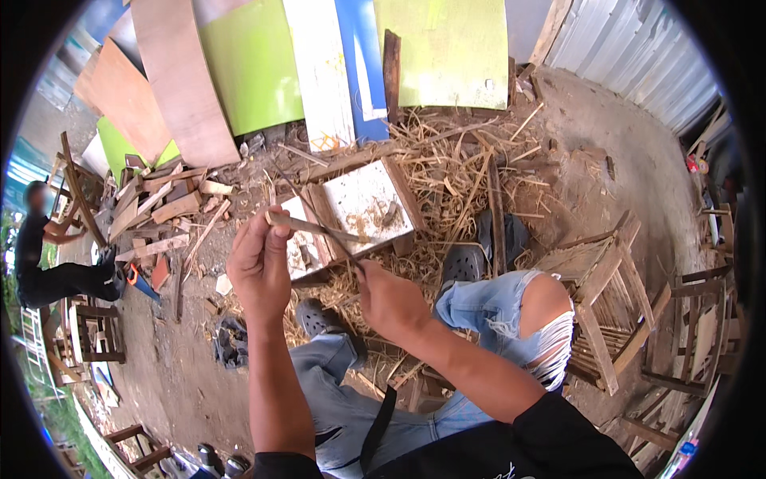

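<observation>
Both hands were closed: the left hand (259, 263) pinched a thin wooden strip (297, 224), the right hand (388, 299) gripped a slim blade (339, 234) against it.

Green, white and blue boards (319, 72) lean at twelve o'clock above straw shavings (455, 160); offcut timber (163, 203) lies at ten o'clock, wooden chair frames (686, 327) at four, a seated co-worker (48, 263) at nine.

An outdoor woodworking yard: leaning boards (183, 88), scrap timber (163, 207), straw-like shavings (455, 168) and unfinished wooden chairs (606, 303) on dirt ground.
</observation>
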Tool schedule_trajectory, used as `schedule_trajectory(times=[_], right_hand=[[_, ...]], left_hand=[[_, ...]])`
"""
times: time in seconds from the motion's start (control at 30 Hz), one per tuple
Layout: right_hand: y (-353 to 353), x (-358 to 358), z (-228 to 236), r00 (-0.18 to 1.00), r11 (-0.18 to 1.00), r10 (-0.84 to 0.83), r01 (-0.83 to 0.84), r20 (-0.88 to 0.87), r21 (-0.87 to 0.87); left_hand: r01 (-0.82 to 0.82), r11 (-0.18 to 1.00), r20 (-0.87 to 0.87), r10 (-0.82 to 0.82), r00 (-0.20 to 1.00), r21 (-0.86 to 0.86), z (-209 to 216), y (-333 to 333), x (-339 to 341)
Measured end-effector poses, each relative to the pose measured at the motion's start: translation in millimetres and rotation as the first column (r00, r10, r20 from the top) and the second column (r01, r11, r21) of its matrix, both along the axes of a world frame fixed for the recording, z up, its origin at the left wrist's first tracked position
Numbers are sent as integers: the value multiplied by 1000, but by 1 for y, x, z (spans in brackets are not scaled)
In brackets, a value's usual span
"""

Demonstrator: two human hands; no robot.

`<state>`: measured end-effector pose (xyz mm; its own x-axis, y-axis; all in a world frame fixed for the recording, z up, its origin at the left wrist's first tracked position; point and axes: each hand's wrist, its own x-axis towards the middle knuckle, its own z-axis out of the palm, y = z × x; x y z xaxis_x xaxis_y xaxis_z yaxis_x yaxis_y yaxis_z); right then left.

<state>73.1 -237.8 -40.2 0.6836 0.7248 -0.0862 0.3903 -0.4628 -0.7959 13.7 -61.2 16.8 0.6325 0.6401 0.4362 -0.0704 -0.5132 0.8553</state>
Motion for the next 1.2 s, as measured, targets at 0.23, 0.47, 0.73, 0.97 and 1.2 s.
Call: schedule_trajectory(times=[0.23,0.47,0.73,0.97,1.2], right_hand=[[2,12,-7,1000,979,-22,19,-11,-201],[4,18,-7,1000,990,2,1,16,-138],[-1,18,-9,995,994,102,-101,14,-38],[-2,29,-38,990,919,-40,-17,-136,-393],[-5,18,-60,988,927,-70,15,-136,-374]], left_hand=[[14,1000,15,-14,1000,6,1,6,4],[23,999,10,-24,1000,33,2,5,2],[17,1000,15,-17,1000,23,0,4,5],[26,999,18,-27,999,32,2,7,4],[-8,999,0,8,1000,41,0,9,4]])
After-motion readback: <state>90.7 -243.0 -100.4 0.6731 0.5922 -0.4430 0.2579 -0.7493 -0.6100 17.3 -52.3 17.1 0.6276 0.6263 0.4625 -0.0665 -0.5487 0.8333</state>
